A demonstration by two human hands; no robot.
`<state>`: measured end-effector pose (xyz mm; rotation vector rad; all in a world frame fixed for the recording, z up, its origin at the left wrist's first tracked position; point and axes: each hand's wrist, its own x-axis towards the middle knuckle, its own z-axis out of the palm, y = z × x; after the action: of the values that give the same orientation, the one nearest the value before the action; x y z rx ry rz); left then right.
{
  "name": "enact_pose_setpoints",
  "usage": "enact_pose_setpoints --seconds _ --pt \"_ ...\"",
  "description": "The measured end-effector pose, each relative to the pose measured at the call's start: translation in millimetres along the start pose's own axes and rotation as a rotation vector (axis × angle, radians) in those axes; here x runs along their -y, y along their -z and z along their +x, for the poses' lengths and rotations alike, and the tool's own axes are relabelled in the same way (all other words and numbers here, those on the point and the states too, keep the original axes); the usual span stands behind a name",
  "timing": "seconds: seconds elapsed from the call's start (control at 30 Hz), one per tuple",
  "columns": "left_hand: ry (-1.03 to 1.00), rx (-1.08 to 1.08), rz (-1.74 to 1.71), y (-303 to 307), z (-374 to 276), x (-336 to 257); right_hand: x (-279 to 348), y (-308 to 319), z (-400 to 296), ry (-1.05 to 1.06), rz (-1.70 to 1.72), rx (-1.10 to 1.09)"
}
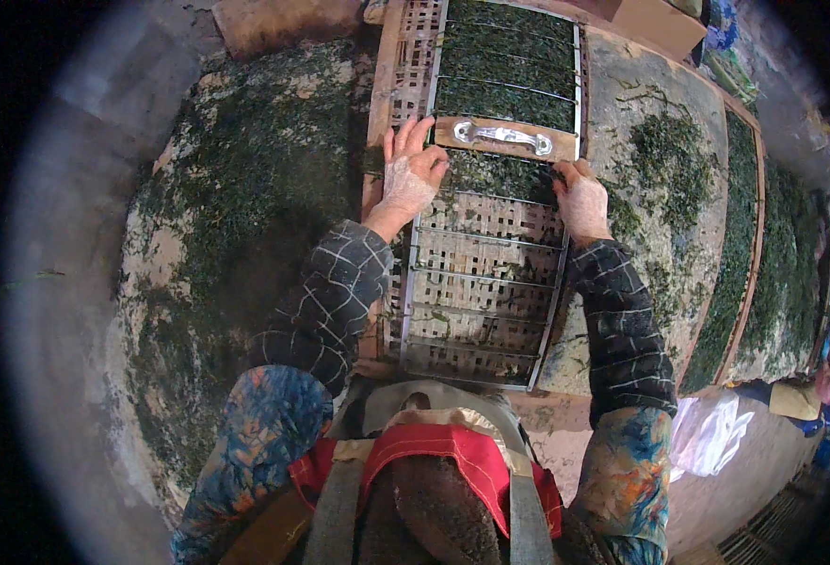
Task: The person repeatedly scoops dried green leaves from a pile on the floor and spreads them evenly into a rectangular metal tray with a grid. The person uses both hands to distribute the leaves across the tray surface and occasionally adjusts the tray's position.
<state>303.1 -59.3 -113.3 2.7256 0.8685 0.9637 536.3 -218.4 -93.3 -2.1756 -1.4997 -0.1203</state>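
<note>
A long metal frame with thin cross rods (pixel 489 277) lies over a perforated board (pixel 485 321) in front of me. Dark green shredded leafy material (pixel 506 60) fills its far sections; the near ones hold only scraps. Across the frame rests a wooden bar (pixel 506 138) with a shiny metal pull handle (pixel 503 134). My left hand (pixel 413 175) is at the left end of the bar, thumb and forefinger together, other fingers extended. By the right rail my right hand (pixel 582 201) has curled fingers at the green layer's edge. Whether either hand pinches some material is unclear.
Green leafy material (pixel 245 176) spreads over the surface on the left. More lies in a clump (pixel 672 159) on the right-hand board, with a green strip (pixel 722 261) beyond. A cardboard box (pixel 658 28) stands at the far right. White plastic (pixel 711 434) and another person's hand (pixel 824 383) appear lower right.
</note>
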Motion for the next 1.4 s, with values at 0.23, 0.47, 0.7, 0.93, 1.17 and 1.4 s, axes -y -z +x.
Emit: enact_pose_setpoints --seconds 0.23,0.47,0.7,0.93,1.17,1.4 --pt "-0.289 0.002 -0.029 18 -28 -5 22 20 -11 0.081 0.129 -0.069" --pt "0.032 0.177 0.108 19 -15 4 118 -36 -21 0.534 0.171 0.095" --pt "0.162 0.181 -0.198 46 -26 29 115 -50 -14 0.491 0.223 0.062" --pt "0.277 0.375 -0.039 22 -27 33 124 -65 -5 0.479 0.017 0.263" --pt "0.101 0.287 -0.183 16 6 54 108 -85 -11 0.584 0.131 0.069" --pt "-0.012 0.586 -0.244 35 85 -39 108 -82 -11 0.547 0.114 0.164"
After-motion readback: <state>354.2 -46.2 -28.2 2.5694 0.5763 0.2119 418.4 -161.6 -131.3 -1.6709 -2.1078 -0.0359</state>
